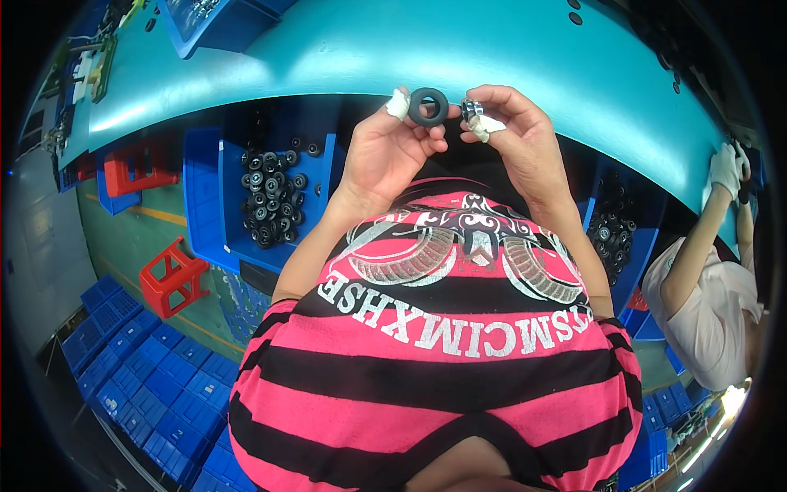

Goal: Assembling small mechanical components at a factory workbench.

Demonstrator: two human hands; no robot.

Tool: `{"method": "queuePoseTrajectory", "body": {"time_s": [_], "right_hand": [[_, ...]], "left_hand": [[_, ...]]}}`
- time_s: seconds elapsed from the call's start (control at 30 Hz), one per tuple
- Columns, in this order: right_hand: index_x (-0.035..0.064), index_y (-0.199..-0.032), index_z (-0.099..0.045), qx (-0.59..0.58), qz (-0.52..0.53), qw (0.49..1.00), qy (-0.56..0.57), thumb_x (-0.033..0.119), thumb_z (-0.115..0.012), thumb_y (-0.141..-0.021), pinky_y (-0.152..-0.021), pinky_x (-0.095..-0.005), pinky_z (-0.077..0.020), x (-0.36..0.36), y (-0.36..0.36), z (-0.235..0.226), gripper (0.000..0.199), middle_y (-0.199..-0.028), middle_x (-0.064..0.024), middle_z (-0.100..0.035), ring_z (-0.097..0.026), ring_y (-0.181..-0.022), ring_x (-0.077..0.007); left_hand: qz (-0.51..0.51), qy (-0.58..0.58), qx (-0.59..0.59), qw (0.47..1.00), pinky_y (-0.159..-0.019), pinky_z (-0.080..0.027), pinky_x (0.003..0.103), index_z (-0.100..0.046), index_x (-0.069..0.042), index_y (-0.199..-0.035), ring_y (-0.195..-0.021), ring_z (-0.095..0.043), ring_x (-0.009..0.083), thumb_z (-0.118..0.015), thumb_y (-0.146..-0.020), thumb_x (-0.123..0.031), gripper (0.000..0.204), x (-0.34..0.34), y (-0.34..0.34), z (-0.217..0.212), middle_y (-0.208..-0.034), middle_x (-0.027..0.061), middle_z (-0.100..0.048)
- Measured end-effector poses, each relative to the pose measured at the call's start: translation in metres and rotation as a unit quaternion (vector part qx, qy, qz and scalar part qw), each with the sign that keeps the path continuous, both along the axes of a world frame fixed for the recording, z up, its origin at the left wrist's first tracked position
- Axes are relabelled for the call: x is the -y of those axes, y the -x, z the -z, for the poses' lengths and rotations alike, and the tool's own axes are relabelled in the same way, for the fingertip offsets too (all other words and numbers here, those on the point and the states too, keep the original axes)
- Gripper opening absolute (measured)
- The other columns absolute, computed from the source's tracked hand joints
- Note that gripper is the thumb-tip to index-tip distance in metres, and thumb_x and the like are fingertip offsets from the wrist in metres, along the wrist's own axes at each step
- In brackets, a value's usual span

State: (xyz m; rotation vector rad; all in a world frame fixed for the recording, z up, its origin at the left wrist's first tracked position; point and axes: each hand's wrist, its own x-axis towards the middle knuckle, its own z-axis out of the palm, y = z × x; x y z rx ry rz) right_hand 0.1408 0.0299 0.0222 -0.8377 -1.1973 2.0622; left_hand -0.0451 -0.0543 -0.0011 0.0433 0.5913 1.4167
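- Left hand (385,152) pinching black rubber ring (429,107), upper centre of frame, at teal table (344,57) edge.
- Right hand (516,139) gripping small metal part (471,109), just beside ring.
- Blue bin (234,238) of black rings, left of centre.

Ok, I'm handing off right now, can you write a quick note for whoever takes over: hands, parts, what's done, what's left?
Left hand: holds a black ring at its fingertips, at the edge of the teal table; one finger is wrapped in white tape.
Right hand: pinches a small shiny metal part right beside the ring, also with a taped fingertip.
Parts: a blue bin of black rings sits under the table on the left; a similar bin is on the right.
Done: one ring and one metal part picked up.
Left: the two look not yet joined; many rings remain in the bins.
A co-worker works on the right.
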Motion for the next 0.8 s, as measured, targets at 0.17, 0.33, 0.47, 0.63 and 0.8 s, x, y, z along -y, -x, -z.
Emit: {"method": "queuePoseTrajectory", "body": {"time_s": [0.17, 0.33, 0.47, 0.63, 0.8], "right_hand": [[-0.0026, -0.120, -0.062, 0.005, -0.001, 1.000, 0.004, -0.005, -0.060, -0.085, -0.088, -0.0282, -0.0543, -0.0005, -0.0003, -0.0009, 0.035, -0.111, -0.0130, -0.069, -0.066, -0.095, -0.0140], [-0.0027, -0.119, -0.062, 0.003, -0.001, 1.000, 0.006, -0.005, -0.060, -0.085, -0.088, -0.0277, -0.0543, -0.0006, -0.0006, -0.0015, 0.035, -0.110, -0.0116, -0.069, -0.065, -0.094, -0.0136], [-0.0027, -0.119, -0.062, 0.008, -0.003, 1.000, 0.006, -0.006, -0.059, -0.085, -0.088, -0.0278, -0.0544, -0.0005, -0.0001, -0.0011, 0.035, -0.109, -0.0104, -0.068, -0.065, -0.094, -0.0136], [-0.0026, -0.119, -0.062, 0.011, -0.007, 1.000, 0.008, -0.006, -0.059, -0.084, -0.088, -0.0283, -0.0546, -0.0003, 0.0002, -0.0008, 0.036, -0.109, -0.0103, -0.068, -0.065, -0.094, -0.0137], [-0.0025, -0.119, -0.062, 0.011, -0.005, 1.000, 0.005, -0.006, -0.059, -0.084, -0.088, -0.0276, -0.0540, 0.0006, 0.0006, -0.0028, 0.035, -0.110, -0.0101, -0.068, -0.066, -0.092, -0.0135]], "left_hand": [[-0.003, -0.008, 0.018, 1.000, -0.081, -0.052, 0.039, -0.059, 0.003, -0.118, -0.088, -0.061, 0.0250, -0.046, -0.105, -0.034, 0.041, 0.0000, 0.0000, -0.0013, -0.120, 0.0280, -0.062], [-0.003, -0.023, 0.029, 0.999, -0.084, -0.053, 0.040, -0.059, 0.003, -0.118, -0.092, -0.062, 0.0268, -0.047, -0.105, -0.033, 0.040, -0.0001, 0.0012, 0.0004, -0.121, 0.0288, -0.062], [-0.015, -0.017, 0.024, 0.999, -0.086, -0.053, 0.040, -0.059, 0.003, -0.118, -0.093, -0.062, 0.0274, -0.049, -0.104, -0.032, 0.039, 0.0002, 0.0009, -0.0005, -0.122, 0.0286, -0.061], [-0.019, -0.030, 0.024, 0.999, -0.088, -0.053, 0.041, -0.059, 0.001, -0.121, -0.093, -0.062, 0.0280, -0.050, -0.103, -0.030, 0.037, 0.0011, 0.0013, 0.0014, -0.122, 0.0276, -0.061], [-0.010, -0.081, 0.038, 0.996, -0.089, -0.052, 0.043, -0.048, -0.004, -0.139, -0.095, -0.061, 0.0284, -0.048, -0.103, -0.027, 0.042, 0.0002, 0.0016, 0.0038, -0.123, 0.0267, -0.059]]}}
